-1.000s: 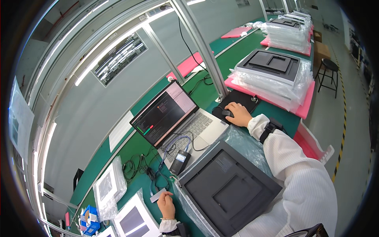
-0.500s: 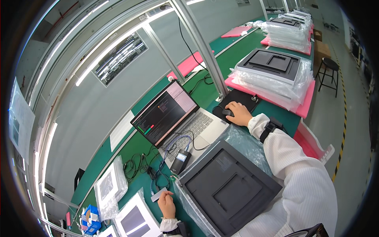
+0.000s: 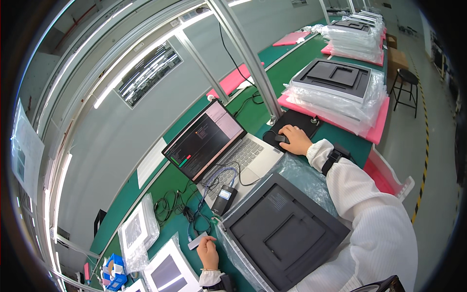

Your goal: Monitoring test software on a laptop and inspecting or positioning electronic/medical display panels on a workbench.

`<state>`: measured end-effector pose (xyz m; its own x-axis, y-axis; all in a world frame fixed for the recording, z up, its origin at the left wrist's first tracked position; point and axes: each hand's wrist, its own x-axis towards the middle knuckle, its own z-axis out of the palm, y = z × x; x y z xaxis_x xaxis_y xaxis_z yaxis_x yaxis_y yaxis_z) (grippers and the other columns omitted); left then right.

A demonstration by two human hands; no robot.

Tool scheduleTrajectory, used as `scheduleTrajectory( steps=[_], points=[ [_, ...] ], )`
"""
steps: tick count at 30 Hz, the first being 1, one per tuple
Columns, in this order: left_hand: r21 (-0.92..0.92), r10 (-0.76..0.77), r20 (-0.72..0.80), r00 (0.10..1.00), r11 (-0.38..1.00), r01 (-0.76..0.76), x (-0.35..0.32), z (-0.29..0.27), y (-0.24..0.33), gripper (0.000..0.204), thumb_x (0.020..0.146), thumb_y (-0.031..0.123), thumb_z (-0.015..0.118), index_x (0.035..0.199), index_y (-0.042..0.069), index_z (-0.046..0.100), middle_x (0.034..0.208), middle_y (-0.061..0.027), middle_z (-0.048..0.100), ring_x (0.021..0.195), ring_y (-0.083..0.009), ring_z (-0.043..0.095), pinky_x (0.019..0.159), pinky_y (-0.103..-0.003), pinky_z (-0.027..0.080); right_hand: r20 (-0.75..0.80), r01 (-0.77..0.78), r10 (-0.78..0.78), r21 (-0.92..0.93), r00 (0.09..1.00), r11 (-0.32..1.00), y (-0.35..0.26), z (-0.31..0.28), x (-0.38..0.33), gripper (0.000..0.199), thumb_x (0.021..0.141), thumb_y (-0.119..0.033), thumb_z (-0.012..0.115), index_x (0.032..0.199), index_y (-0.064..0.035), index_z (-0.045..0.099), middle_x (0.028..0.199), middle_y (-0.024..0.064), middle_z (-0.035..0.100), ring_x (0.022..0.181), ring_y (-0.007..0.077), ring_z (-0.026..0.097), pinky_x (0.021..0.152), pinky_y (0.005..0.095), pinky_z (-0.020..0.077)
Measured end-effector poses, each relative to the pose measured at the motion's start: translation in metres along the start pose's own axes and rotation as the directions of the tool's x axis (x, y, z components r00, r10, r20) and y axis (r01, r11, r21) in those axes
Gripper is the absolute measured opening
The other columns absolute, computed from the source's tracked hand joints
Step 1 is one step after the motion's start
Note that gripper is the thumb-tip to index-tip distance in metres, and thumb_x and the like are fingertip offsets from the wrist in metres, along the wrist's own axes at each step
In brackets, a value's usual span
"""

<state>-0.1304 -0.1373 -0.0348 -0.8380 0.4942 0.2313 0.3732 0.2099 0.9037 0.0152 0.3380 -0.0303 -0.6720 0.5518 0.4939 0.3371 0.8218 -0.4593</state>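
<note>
My right hand (image 3: 296, 140) rests over a black computer mouse (image 3: 280, 138), fingers curved round it, on a black mouse pad (image 3: 304, 125). The open laptop (image 3: 202, 141) stands to the left of it, its screen lit with a dark window. My left hand (image 3: 208, 252) is closed, fingers curled, beside a small grey hub (image 3: 197, 240) with cables; whether anything is in the fingers is hidden. A black box with a small display (image 3: 224, 199) sits on the laptop's corner, cabled. In front of me lies a dark grey panel-like housing (image 3: 287, 231) on clear plastic wrap.
White framed panels in plastic (image 3: 138, 228) lie at the left, near a blue bin (image 3: 115, 272). Stacked wrapped housings (image 3: 335, 80) sit on pink foam at the right. A metal post (image 3: 253, 63) rises behind the mouse pad. A black stool (image 3: 405, 87) stands in the aisle.
The whole view has shifted very slightly. Both hands and the objects stay in the same places relative to each other.
</note>
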Motion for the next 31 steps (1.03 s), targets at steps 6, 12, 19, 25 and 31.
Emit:
scheduleTrajectory(
  steps=[6, 12, 19, 25, 31],
  points=[
    [0.035, -0.003, -0.013, 1.0, 0.999, 0.004, -0.004, -0.003, 0.002, 0.019, 0.087, 0.004, 0.044, 0.079, -0.002, 0.06, 0.058, 0.0023, 0.043, 0.051, -0.0039, 0.036, 0.047, -0.024, 0.025, -0.043, 0.019, -0.019, -0.006, 0.999, 1.0, -0.001, 0.001, -0.001, 0.043, 0.077, -0.03, 0.068, 0.115, -0.0114, 0.057, 0.116, 0.0094, 0.054, 0.107, 0.0325, 0.055, 0.091, 0.0451, 0.0448],
    [0.021, -0.008, 0.009, 1.0, 1.0, 0.008, -0.001, 0.003, 0.01, 0.02, 0.089, 0.004, 0.043, 0.08, -0.002, 0.06, 0.058, 0.0031, 0.043, 0.051, -0.0036, 0.035, 0.047, -0.023, 0.024, -0.022, 0.017, -0.017, -0.001, 1.0, 1.0, 0.004, 0.002, -0.001, 0.044, 0.077, -0.03, 0.068, 0.115, -0.0108, 0.057, 0.116, 0.009, 0.054, 0.107, 0.0324, 0.054, 0.091, 0.045, 0.0446],
    [-0.019, -0.012, -0.002, 1.0, 1.0, 0.012, -0.002, -0.001, 0.004, 0.02, 0.089, 0.003, 0.043, 0.08, -0.002, 0.06, 0.058, 0.0031, 0.043, 0.051, -0.0039, 0.035, 0.047, -0.023, 0.024, -0.022, 0.01, -0.01, 0.008, 1.0, 1.0, 0.0, -0.002, -0.001, 0.043, 0.078, -0.03, 0.068, 0.115, -0.0115, 0.057, 0.116, 0.009, 0.054, 0.108, 0.0323, 0.054, 0.092, 0.0444, 0.0439],
    [0.049, 0.006, 0.002, 1.0, 0.999, -0.006, -0.002, 0.001, 0.006, 0.02, 0.089, 0.003, 0.043, 0.079, -0.002, 0.06, 0.057, 0.0024, 0.042, 0.05, -0.0045, 0.034, 0.046, -0.024, 0.024, -0.002, -0.004, 0.004, 0.013, 1.0, 1.0, -0.001, 0.001, -0.001, 0.043, 0.077, -0.029, 0.069, 0.114, -0.0118, 0.057, 0.116, 0.009, 0.054, 0.108, 0.0321, 0.054, 0.092, 0.0448, 0.0438],
    [-0.032, -0.007, -0.003, 1.0, 0.999, 0.007, -0.001, -0.001, 0.002, 0.02, 0.09, 0.003, 0.043, 0.081, -0.001, 0.061, 0.057, 0.0013, 0.044, 0.051, -0.0042, 0.036, 0.047, -0.024, 0.026, 0.002, -0.028, 0.028, 0.024, 1.0, 0.999, -0.001, -0.001, 0.001, 0.047, 0.076, -0.032, 0.071, 0.117, -0.0129, 0.056, 0.118, 0.0088, 0.054, 0.111, 0.0321, 0.054, 0.094, 0.0458, 0.0426]
  ],
)
